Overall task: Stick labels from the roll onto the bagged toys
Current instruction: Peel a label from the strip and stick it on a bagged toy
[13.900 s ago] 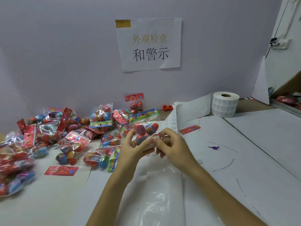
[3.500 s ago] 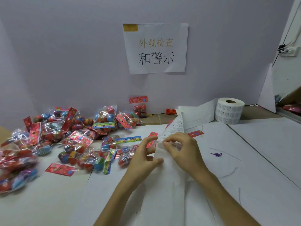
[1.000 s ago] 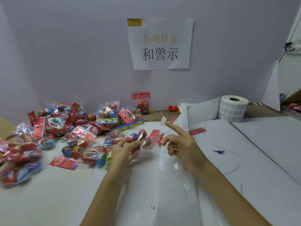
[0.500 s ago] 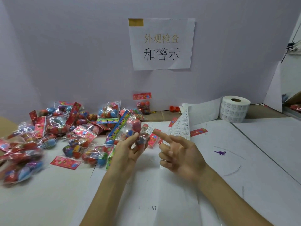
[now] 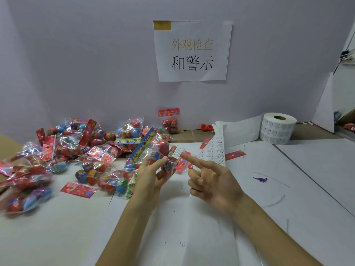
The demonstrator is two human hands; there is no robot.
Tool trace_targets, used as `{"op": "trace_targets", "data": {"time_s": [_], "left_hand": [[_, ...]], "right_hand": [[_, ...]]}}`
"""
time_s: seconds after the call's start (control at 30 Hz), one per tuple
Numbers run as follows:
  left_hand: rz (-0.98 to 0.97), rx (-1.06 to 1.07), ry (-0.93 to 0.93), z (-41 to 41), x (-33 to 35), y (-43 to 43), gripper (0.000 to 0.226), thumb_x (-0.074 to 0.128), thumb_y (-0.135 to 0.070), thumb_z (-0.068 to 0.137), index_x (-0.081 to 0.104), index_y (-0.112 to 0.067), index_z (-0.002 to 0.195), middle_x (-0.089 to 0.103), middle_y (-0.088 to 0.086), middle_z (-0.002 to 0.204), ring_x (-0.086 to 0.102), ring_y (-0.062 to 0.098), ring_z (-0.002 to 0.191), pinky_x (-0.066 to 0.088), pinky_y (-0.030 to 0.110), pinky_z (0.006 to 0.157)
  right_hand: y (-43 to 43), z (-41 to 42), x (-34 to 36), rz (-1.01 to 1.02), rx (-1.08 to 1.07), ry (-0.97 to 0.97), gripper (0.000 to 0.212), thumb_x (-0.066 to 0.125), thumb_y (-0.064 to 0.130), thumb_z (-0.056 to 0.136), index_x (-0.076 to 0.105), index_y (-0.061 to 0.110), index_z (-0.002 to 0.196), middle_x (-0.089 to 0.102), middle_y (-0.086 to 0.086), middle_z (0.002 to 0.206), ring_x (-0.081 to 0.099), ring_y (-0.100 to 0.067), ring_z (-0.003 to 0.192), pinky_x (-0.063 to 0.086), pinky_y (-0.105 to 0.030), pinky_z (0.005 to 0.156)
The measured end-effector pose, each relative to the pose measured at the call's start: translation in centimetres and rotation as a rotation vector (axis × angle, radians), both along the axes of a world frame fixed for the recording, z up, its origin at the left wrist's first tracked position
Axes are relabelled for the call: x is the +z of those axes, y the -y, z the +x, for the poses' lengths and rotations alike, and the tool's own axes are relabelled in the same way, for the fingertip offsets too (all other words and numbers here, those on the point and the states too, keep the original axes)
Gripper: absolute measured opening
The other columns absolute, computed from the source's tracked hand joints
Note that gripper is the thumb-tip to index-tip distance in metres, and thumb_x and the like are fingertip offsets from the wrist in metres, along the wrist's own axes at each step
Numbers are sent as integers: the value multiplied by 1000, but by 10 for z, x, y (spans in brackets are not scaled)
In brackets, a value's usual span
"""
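Note:
My left hand point(image 5: 153, 174) grips a clear bag of colourful toys point(image 5: 153, 152), lifted above the table with its striped header card tilted up to the left. A small white label point(image 5: 175, 152) sits on the tip of my right hand's point(image 5: 209, 179) outstretched index finger, right against the bag's right side. The other right fingers are loosely curled. The label strip point(image 5: 214, 148) rises just behind my right hand and runs back to the white label roll point(image 5: 277, 128) at the far right.
A pile of bagged toys point(image 5: 76, 150) covers the table's left and back. Loose red header cards point(image 5: 77, 189) lie near it. White paper sheets point(image 5: 288, 169) cover the right half. A sign point(image 5: 192, 50) hangs on the grey wall. Two small red pieces point(image 5: 206, 127) lie by the wall.
My right hand peeled a label off the strip. My left hand picked a toy bag from the pile and raised it. The label on my fingertip has come up against the bag.

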State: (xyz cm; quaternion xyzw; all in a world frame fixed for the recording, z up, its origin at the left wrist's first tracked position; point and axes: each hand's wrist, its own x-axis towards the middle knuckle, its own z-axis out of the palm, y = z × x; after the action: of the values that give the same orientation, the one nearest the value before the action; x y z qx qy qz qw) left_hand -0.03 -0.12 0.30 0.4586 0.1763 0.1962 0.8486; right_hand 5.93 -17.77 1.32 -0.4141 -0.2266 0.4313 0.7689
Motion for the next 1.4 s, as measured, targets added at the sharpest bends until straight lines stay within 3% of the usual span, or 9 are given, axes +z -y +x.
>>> {"op": "trace_targets", "data": {"time_s": [0.2,0.33,0.53,0.8,0.9,1.07,1.23,1.3,1.4], "left_hand": [[70,6,-25,0,0,1,47,69,-7,93,55,-8,137,77,13,107,74,22,90,60,38,87],[85,28,-48,2,2,2,50,71,-9,92,53,-10,139,75,13,113,73,29,103,58,43,95],[110,27,-60,2,3,3,47,71,-10,92,55,-12,136,74,13,118,70,32,109,58,41,94],[151,70,-70,2,4,5,58,74,-12,90,49,-12,142,66,16,130,64,37,119,51,50,106],[218,82,-69,0,6,7,55,74,-12,90,50,-13,139,66,16,128,66,36,116,52,50,105],[338,114,-60,-3,7,11,36,75,-8,88,58,-17,118,71,14,115,72,31,102,60,35,84],[380,105,-68,-6,9,14,46,75,-6,88,55,-7,129,69,18,119,69,34,108,57,48,98],[377,98,-71,-5,8,14,45,75,-6,88,55,-8,129,69,17,119,69,34,109,57,47,97],[374,89,-57,-5,7,14,36,74,-7,90,58,-12,122,71,16,116,71,34,105,60,42,90]], "right_hand": [[0,-1,0,-16,-3,16,45,49,30,93,66,24,134,37,-1,64,25,-13,54,22,-28,55],[-1,-2,1,-30,-16,12,46,52,29,90,67,23,133,37,-2,64,24,-13,55,23,-27,54],[0,-2,1,-45,-33,24,54,56,30,88,60,21,141,39,-2,65,26,-13,55,25,-27,53],[-1,-3,2,-61,-17,59,61,66,34,80,60,23,140,45,-4,67,24,-14,58,30,-25,52],[-1,-3,3,-100,-30,92,55,64,33,85,59,28,139,48,-4,66,26,-14,58,32,-27,54],[-2,-5,2,-167,-34,174,60,56,35,88,47,31,147,52,-2,68,31,-12,55,33,-26,56],[-3,-5,1,-173,-41,226,55,56,34,88,51,34,142,51,-1,68,31,-10,53,29,-26,57],[-4,-4,1,-176,-54,227,43,56,31,91,58,35,133,51,0,67,29,-10,52,30,-24,55],[-7,0,-4,-214,-122,184,37,52,21,99,54,30,135,52,-1,66,29,-10,50,31,-22,49]]}}
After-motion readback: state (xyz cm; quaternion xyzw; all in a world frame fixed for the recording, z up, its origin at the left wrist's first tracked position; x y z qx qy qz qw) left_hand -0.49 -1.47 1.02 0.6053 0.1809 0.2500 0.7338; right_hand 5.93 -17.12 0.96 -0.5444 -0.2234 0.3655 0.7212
